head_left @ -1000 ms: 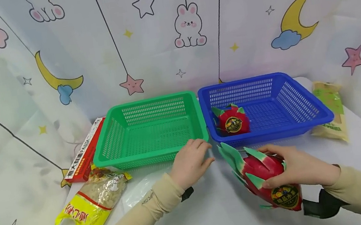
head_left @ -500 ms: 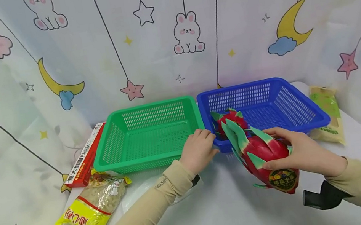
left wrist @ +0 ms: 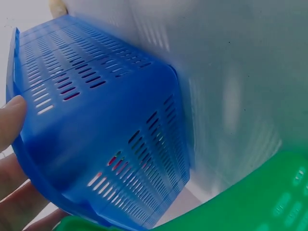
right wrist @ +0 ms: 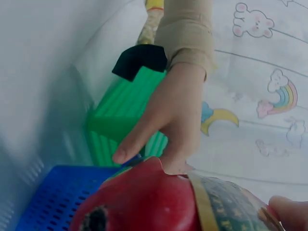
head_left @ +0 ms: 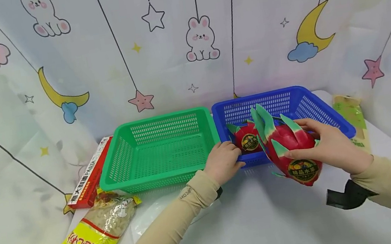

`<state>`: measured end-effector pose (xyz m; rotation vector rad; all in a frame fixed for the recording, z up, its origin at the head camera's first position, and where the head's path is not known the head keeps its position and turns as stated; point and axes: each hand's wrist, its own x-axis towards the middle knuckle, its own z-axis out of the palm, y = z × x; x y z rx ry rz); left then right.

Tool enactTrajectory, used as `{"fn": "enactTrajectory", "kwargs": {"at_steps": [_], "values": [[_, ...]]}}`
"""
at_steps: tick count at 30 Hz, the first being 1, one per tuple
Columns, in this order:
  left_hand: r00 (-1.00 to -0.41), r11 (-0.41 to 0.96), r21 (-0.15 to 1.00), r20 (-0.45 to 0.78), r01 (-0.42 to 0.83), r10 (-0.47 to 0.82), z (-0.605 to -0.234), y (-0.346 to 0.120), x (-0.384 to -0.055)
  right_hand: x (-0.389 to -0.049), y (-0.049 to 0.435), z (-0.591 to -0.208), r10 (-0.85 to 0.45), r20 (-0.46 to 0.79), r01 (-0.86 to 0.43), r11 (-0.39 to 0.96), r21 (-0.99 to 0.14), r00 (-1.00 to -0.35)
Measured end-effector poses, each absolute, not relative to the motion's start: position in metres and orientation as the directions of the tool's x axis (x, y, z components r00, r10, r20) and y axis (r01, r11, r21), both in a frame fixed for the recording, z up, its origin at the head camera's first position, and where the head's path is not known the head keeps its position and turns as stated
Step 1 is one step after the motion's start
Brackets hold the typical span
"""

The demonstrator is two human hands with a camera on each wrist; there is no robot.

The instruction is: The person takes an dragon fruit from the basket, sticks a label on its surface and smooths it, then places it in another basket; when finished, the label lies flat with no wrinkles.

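Note:
My right hand (head_left: 330, 145) holds a red dragon fruit (head_left: 289, 148) with green leaf tips and a dark round label. It is raised over the front of the blue basket (head_left: 346, 129), leaves pointing up and left. A second dragon fruit (head_left: 248, 138) lies inside that basket at its left end, partly covered. At the near left corner, my left hand (head_left: 223, 162) grips the blue basket's rim; in the left wrist view its thumb (left wrist: 10, 118) is on the outer wall and the fingers are over the other side. The right wrist view shows the held dragon fruit (right wrist: 154, 199) close up.
A green basket (head_left: 159, 181) stands left of the blue one. Farther left are a red pasta box (head_left: 90, 174) and a yellow bag of pasta (head_left: 99, 229). Behind the blue basket's right end lies a green-and-beige packet (head_left: 353, 116). A patterned curtain hangs behind.
The right hand has lifted the dragon fruit up and forward from the table's near side to the blue basket. My left hand has moved right from the green basket's corner onto the blue rim.

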<state>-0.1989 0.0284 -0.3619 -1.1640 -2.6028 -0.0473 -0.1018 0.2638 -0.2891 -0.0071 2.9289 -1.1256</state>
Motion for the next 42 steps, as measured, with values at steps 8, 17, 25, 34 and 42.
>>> {"fn": "enactTrajectory", "kwargs": {"at_steps": [8,17,25,34,42], "values": [[-0.642,0.657,-0.005,0.208,0.754,0.738,-0.363,0.029,-0.206,-0.121,0.269,-0.287,0.015,-0.013,0.020,0.751,-0.660,-1.000],[-0.619,0.611,0.101,0.111,0.786,0.778,-0.356,0.029,-0.216,-0.146,0.275,-0.275,0.032,-0.058,0.062,0.752,-0.656,-0.998],[-0.611,0.601,0.110,0.114,0.792,0.784,-0.357,0.030,-0.214,-0.173,0.286,-0.273,0.019,-0.074,0.063,0.752,-0.657,-0.997],[-0.621,0.610,0.117,0.134,0.784,0.772,-0.361,0.030,-0.213,-0.201,0.295,-0.271,0.020,-0.107,0.085,0.761,-0.643,-0.994],[-0.617,0.607,0.111,0.140,0.787,0.774,-0.362,0.030,-0.213,-0.228,0.310,-0.273,0.038,-0.129,0.110,0.779,-0.618,-0.991]]}}
